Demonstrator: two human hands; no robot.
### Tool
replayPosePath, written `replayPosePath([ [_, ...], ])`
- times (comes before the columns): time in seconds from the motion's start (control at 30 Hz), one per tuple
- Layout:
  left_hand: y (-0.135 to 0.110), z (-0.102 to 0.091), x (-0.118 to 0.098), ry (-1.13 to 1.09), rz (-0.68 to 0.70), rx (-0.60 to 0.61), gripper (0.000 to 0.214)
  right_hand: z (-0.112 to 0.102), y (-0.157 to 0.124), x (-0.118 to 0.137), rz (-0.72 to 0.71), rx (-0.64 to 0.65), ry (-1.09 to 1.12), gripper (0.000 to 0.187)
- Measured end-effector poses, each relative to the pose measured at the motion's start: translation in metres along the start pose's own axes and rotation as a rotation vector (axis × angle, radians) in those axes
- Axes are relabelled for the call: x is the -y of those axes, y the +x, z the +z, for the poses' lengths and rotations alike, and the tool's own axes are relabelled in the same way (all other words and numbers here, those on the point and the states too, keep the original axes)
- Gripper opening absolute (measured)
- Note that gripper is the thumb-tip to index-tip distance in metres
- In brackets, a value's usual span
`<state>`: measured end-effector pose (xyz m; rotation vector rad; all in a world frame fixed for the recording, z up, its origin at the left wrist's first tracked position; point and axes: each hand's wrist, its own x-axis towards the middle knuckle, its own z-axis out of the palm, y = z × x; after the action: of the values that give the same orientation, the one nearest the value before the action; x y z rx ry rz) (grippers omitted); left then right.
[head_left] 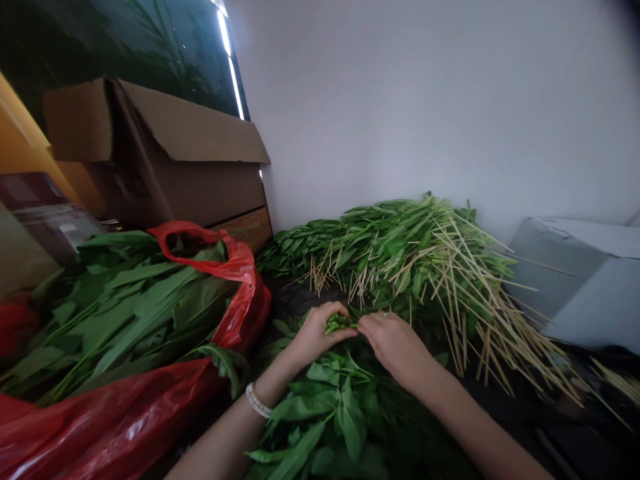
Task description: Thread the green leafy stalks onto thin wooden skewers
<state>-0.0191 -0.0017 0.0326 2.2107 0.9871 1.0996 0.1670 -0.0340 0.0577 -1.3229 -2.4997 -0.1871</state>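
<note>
My left hand (325, 328) is closed around a small bundle of leafy greens (339, 323), its thumb stretched towards my right hand. With its fingers pinched together, my right hand (393, 340) meets the bundle's right end and grips the greens there; its fingertips are partly hidden. Below both hands lies a loose heap of long-leaved greens (345, 407). Just beyond them, a pile of leafy bunches (370, 237) lies against the wall, with many thin, pale sticks (470, 293) poking out of it towards the front and right.
On the left, an open red plastic bag (245, 293) is filled with large green leaves (145, 313). A cardboard box (200, 180) with raised flaps stands behind it. A whitish box (575, 280) sits at the right, by the white wall (425, 100).
</note>
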Motion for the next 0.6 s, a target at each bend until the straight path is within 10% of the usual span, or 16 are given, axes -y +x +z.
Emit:
replayPosePath([
  [0.3,0.0,-0.003,-0.003,0.357,0.228,0.157,0.017,0.01,0.0,0.008,0.035,-0.009,0.066,0.017],
  [0.6,0.001,-0.001,-0.009,0.114,0.156,-0.022,0.016,0.009,0.007,-0.001,0.234,-0.045,0.618,0.032],
])
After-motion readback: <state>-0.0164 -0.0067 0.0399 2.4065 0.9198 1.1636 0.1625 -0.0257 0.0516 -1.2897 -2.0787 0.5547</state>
